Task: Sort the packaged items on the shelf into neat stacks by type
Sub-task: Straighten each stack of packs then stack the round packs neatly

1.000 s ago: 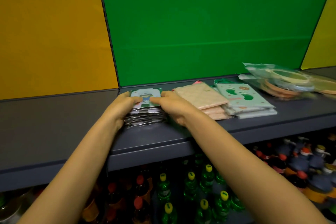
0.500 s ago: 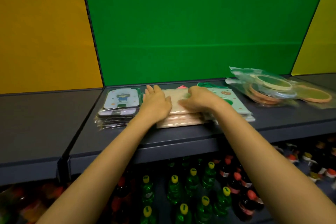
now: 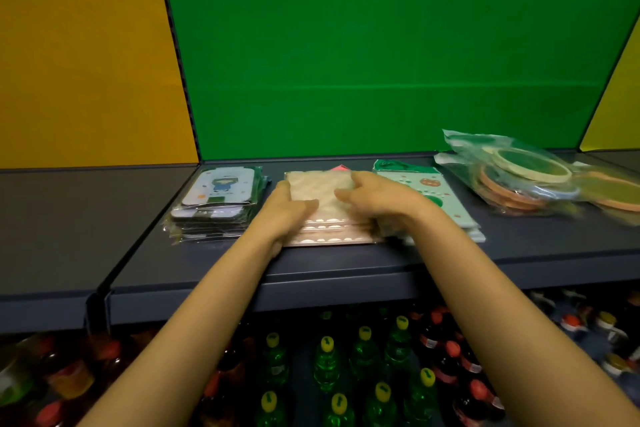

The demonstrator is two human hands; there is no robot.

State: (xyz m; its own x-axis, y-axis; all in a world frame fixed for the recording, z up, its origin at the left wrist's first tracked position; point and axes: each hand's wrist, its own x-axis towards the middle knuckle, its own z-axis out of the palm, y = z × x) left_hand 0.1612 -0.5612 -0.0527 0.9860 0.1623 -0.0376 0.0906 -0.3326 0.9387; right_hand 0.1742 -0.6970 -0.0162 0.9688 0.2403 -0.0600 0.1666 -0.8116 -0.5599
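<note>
While the dark grey shelf (image 3: 346, 263) runs across the whole view, both hands are on the beige stack (image 3: 322, 198) in its middle part. The left hand (image 3: 289, 210) lies against the left side of this stack with the thumb on top, and the right hand (image 3: 377, 199) lies on the right side with the fingers over the top packet. Both hands press on the stack from the two sides; the fingers are bent around its edges, but I cannot tell if they lift it. A small pink corner (image 3: 341, 168) shows behind the stack.

Just beside it on the left stands a stack of packets with a cartoon figure (image 3: 218, 204), in clear wrapping. On the right, touching the right hand, lies a stack of mint green packets (image 3: 440, 198). Further right, apart from these, is a loose pile of round items in plastic bags (image 3: 519, 177), not in order.

Behind the shelf the back wall is a green panel (image 3: 381, 45), with a yellow panel (image 3: 86, 52) on the left and another yellow one at the far right. Below the shelf are many bottles (image 3: 363, 374), green ones with yellow caps and dark ones with red caps.
</note>
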